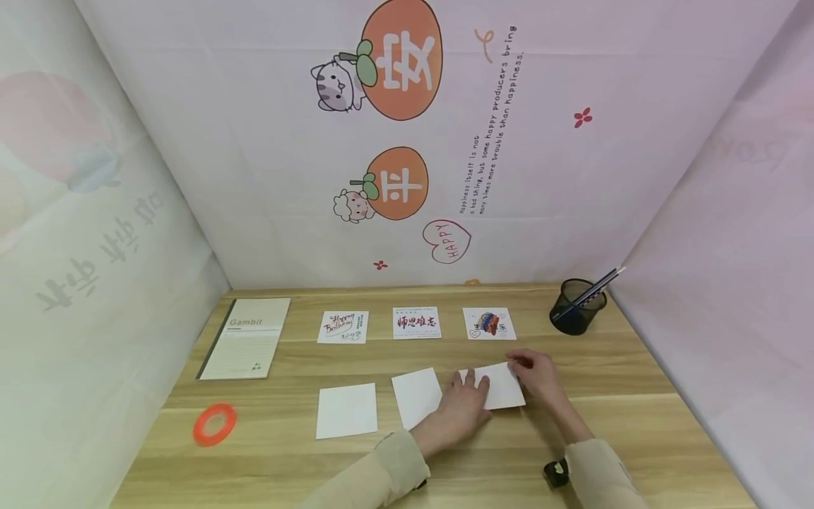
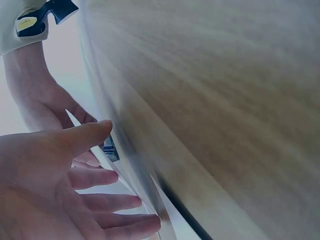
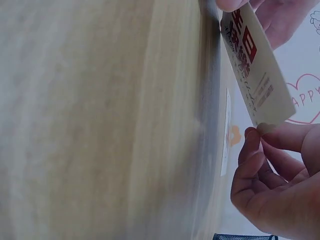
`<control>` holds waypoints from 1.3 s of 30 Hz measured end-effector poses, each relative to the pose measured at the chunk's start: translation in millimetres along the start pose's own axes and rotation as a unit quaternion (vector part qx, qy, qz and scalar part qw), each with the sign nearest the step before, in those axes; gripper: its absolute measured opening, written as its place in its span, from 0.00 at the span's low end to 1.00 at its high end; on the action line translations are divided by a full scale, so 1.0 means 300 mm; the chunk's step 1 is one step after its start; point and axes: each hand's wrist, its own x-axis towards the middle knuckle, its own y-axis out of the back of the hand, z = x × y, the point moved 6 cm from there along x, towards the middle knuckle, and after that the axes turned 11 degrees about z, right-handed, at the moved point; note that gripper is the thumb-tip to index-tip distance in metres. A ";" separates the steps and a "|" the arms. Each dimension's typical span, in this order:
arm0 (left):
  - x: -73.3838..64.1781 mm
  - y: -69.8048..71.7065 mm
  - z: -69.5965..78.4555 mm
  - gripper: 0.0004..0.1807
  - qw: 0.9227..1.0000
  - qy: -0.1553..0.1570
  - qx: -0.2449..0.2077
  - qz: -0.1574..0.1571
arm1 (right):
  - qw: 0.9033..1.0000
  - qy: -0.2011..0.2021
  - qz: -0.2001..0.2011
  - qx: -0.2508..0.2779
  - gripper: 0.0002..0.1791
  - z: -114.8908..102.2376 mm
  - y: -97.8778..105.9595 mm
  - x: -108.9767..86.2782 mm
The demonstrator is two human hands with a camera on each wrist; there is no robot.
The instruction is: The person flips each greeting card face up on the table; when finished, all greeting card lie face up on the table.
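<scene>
Both hands hold a square card (image 1: 504, 390), its blank white face up, tilted off the tabletop. In the right wrist view its underside (image 3: 257, 75) shows red characters. My left hand (image 1: 459, 406) is at the card's left part, with fingers nearly straight on the upper face and the thumb beneath. The left wrist view shows that hand (image 2: 50, 185) with its thumb on the table side of the card's edge. At the upper right corner my right hand (image 1: 539, 375) pinches the card between thumb and fingertips. Just left lies a white card (image 1: 416, 396), partly behind the left hand.
Another white card (image 1: 346, 411) lies further left. Behind are three printed cards: a birthday card (image 1: 343, 327), one with red characters (image 1: 416, 323) and a colourful one (image 1: 490, 324). A notebook (image 1: 244, 339), a red tape ring (image 1: 214, 424) and a mesh pen holder (image 1: 575, 314) stand around.
</scene>
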 end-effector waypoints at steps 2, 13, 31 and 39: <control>0.000 0.010 -0.002 0.32 1.000 -0.006 0.005 0.010 | 1.000 -0.003 -0.001 0.007 0.11 0.003 0.005 -0.002; -0.006 0.073 -0.008 0.17 0.994 -0.062 0.016 0.092 | 0.999 -0.032 -0.004 0.035 0.13 0.007 0.026 -0.015; 0.014 0.114 -0.030 0.09 0.987 -0.078 0.004 0.141 | 0.997 -0.072 -0.004 0.012 0.16 0.027 0.044 -0.027; 0.035 0.129 -0.045 0.08 0.985 -0.080 -0.022 0.153 | 0.995 -0.085 -0.009 0.051 0.17 0.035 0.044 -0.036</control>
